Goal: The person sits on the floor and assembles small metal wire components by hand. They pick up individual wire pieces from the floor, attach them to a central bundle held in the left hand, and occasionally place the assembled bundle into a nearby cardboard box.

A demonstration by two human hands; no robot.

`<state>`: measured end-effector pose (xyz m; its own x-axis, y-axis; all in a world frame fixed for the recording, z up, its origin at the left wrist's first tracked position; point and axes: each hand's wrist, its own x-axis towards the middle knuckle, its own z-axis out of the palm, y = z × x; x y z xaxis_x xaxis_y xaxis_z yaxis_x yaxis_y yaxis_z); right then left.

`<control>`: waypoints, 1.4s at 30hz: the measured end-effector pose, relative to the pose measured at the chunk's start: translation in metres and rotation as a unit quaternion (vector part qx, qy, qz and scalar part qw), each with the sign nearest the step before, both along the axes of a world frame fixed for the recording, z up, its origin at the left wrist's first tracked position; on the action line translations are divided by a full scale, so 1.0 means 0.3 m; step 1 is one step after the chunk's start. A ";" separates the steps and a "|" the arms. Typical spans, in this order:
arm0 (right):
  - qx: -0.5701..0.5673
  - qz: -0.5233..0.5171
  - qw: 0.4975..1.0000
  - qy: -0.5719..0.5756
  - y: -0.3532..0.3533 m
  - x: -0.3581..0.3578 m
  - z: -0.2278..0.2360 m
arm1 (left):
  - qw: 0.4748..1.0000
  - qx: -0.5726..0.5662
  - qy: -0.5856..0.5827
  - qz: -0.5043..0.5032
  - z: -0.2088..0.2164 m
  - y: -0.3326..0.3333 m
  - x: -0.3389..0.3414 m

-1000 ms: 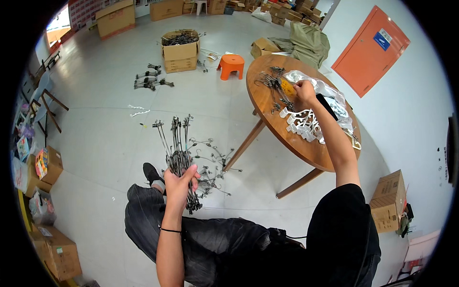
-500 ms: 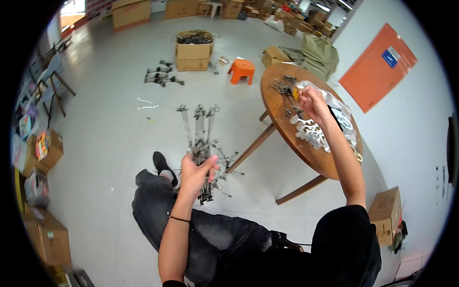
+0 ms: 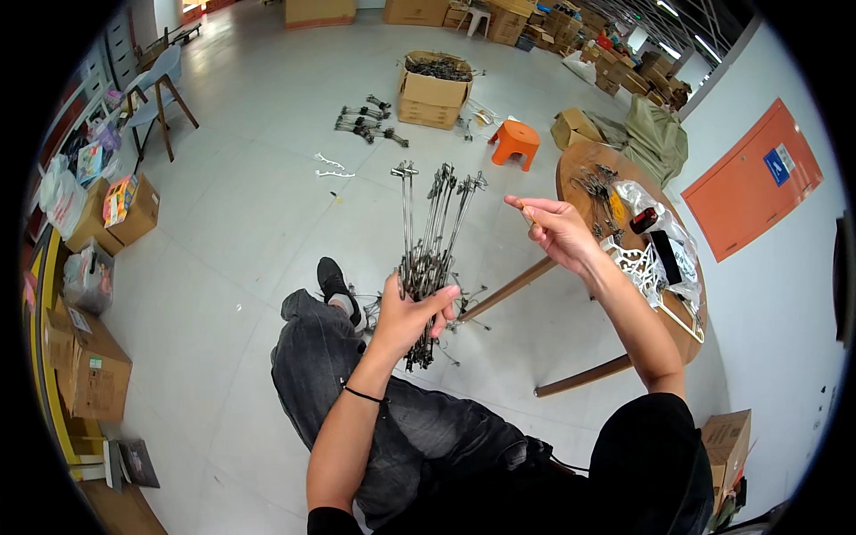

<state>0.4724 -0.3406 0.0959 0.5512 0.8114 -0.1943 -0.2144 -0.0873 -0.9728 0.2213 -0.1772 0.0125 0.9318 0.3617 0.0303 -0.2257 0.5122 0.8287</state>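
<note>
Metal hangers (image 3: 426, 266), slender and glossy

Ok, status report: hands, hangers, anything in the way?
Left hand closed round bundled metal hangers. Right hand pinching a small orange thing, apart from the bundle. Nothing visible blocking between hands.

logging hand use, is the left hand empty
No, the left hand is wrapped around a bundle of metal hangers.

The left hand (image 3: 404, 319) partly hides a metal bundle (image 3: 428, 259); the right hand (image 3: 565, 235) pinches an item (image 3: 528, 214) too small to identify.
</note>
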 end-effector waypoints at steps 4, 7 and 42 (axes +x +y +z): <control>-0.038 0.026 0.995 -0.087 0.030 -0.051 -0.061 | 0.999 -0.023 -0.008 0.021 0.013 0.014 -0.056; -0.066 0.052 0.976 -0.202 0.051 -0.141 -0.097 | 0.994 -0.074 0.004 0.082 0.009 0.016 -0.062; -0.119 0.079 0.816 -0.561 0.245 -0.575 -0.248 | 0.868 -0.205 -0.094 0.443 -0.032 0.072 0.077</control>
<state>0.2999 -0.2671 0.0215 0.3820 0.9028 0.1974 0.8309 -0.2420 -0.5011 0.2444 -0.1557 0.0028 0.2761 0.9495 -0.1488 -0.7922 0.3125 0.5242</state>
